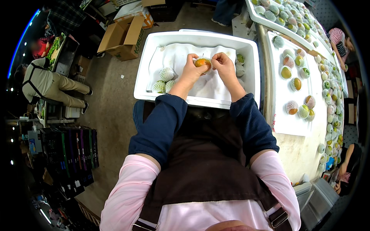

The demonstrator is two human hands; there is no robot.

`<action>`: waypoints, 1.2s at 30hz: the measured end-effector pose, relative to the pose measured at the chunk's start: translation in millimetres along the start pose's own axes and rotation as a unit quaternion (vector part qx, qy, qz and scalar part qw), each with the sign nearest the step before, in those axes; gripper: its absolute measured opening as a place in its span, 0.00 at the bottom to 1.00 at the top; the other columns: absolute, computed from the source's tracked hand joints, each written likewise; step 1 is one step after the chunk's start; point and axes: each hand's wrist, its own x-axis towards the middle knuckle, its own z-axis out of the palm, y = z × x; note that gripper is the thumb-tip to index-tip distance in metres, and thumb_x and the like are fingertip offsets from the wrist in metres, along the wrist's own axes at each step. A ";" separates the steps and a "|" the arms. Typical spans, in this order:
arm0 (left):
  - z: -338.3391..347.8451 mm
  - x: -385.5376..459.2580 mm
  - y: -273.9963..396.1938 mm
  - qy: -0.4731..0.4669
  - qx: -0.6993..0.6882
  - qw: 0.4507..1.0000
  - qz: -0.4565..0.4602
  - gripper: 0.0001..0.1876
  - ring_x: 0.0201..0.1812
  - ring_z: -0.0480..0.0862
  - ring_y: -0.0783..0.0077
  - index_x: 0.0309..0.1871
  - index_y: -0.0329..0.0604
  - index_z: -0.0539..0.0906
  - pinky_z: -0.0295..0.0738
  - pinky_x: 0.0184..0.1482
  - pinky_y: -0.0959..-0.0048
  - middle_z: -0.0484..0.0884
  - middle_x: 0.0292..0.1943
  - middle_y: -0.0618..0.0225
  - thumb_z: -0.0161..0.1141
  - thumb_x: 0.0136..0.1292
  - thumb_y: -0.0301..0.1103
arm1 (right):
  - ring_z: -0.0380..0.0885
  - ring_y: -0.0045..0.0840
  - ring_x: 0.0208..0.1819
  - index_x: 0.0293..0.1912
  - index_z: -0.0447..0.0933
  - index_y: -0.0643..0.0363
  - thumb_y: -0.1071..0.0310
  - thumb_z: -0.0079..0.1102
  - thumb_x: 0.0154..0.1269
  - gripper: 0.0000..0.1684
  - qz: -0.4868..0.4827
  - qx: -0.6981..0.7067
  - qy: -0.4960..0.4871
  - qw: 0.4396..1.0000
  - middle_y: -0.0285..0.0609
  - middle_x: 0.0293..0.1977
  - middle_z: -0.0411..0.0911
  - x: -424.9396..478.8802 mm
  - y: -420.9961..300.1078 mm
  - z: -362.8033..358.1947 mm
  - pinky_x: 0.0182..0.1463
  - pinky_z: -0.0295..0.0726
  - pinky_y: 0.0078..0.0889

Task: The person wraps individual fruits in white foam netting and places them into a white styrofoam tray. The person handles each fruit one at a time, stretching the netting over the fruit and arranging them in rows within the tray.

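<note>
My left hand [190, 71] grips an orange-and-green fruit [201, 61] with its thumb across the front. White foam netting [210, 67] shows around the fruit's edge, and my right hand [225, 65] pinches it with bent fingertips. Both hands are above a white foam box [141, 75] lined with a pale sheet [206, 85]. At the left inside the box sit several netted fruits [166, 74]. More netted fruits [240, 70] line its right side, partly hidden by the liner.
To the right, a table [292, 156] bears a white foam board [279, 121] with several netted fruits [296, 84]. Another fruit-filled foam tray [267, 21] stands at the back right. An open cardboard box [122, 39] and stacked dark crates [70, 156] stand left. Other people [46, 79] are nearby.
</note>
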 end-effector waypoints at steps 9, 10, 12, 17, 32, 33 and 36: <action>-1.7 8.5 -10.7 0.026 -0.046 0.998 -0.016 0.21 0.31 0.82 0.72 0.50 0.43 0.70 0.80 0.26 0.75 0.80 0.38 0.60 0.57 0.66 0.49 | 0.76 0.40 0.55 0.66 0.64 0.54 0.56 0.65 0.55 0.39 0.002 -0.166 -0.101 0.981 0.55 0.56 0.73 -5.1 -4.7 0.7 0.54 0.76 0.34; 0.6 10.8 -12.6 0.020 -0.028 0.999 -0.016 0.22 0.27 0.82 0.73 0.49 0.43 0.72 0.80 0.24 0.75 0.81 0.34 0.61 0.54 0.68 0.53 | 0.78 0.41 0.53 0.65 0.64 0.55 0.56 0.67 0.54 0.41 0.017 -0.195 -0.115 0.974 0.55 0.53 0.76 -9.9 -8.7 3.9 0.54 0.77 0.35; -0.8 14.0 -10.0 0.011 -0.008 0.997 -0.079 0.28 0.25 0.80 0.74 0.49 0.41 0.76 0.78 0.27 0.77 0.80 0.26 0.66 0.41 0.72 0.60 | 0.81 0.37 0.47 0.60 0.68 0.60 0.55 0.69 0.53 0.37 -0.006 -0.187 -0.090 0.978 0.54 0.46 0.79 -5.7 -1.5 1.2 0.51 0.79 0.35; -2.7 10.7 -8.4 0.066 0.041 0.997 0.012 0.26 0.22 0.75 0.77 0.49 0.39 0.74 0.73 0.28 0.76 0.80 0.26 0.64 0.40 0.73 0.56 | 0.79 0.31 0.36 0.50 0.69 0.65 0.57 0.57 0.68 0.21 0.049 0.347 0.072 0.934 0.48 0.40 0.76 -1.3 -24.0 -33.2 0.41 0.81 0.33; -3.3 21.5 -28.5 0.085 0.011 0.991 0.099 0.15 0.24 0.75 0.76 0.47 0.40 0.74 0.73 0.30 0.77 0.78 0.31 0.65 0.50 0.71 0.44 | 0.76 0.27 0.32 0.55 0.65 0.64 0.57 0.48 0.71 0.22 0.005 0.302 0.196 0.933 0.46 0.38 0.75 -70.8 -57.7 -49.6 0.41 0.76 0.31; 0.5 12.0 -15.0 0.081 0.003 0.989 0.125 0.14 0.25 0.76 0.77 0.47 0.41 0.75 0.73 0.31 0.77 0.78 0.31 0.66 0.52 0.71 0.42 | 0.75 0.25 0.31 0.54 0.67 0.64 0.59 0.49 0.71 0.20 -0.002 0.240 0.145 0.960 0.44 0.36 0.76 -63.8 -59.4 -34.4 0.40 0.76 0.29; -9.7 -18.2 28.7 0.038 0.007 0.985 0.168 0.12 0.29 0.78 0.76 0.45 0.39 0.77 0.73 0.34 0.77 0.78 0.30 0.67 0.56 0.68 0.39 | 0.75 0.22 0.28 0.51 0.69 0.65 0.67 0.51 0.67 0.16 0.018 0.167 0.093 0.981 0.43 0.36 0.76 -35.1 -45.1 -1.0 0.37 0.75 0.24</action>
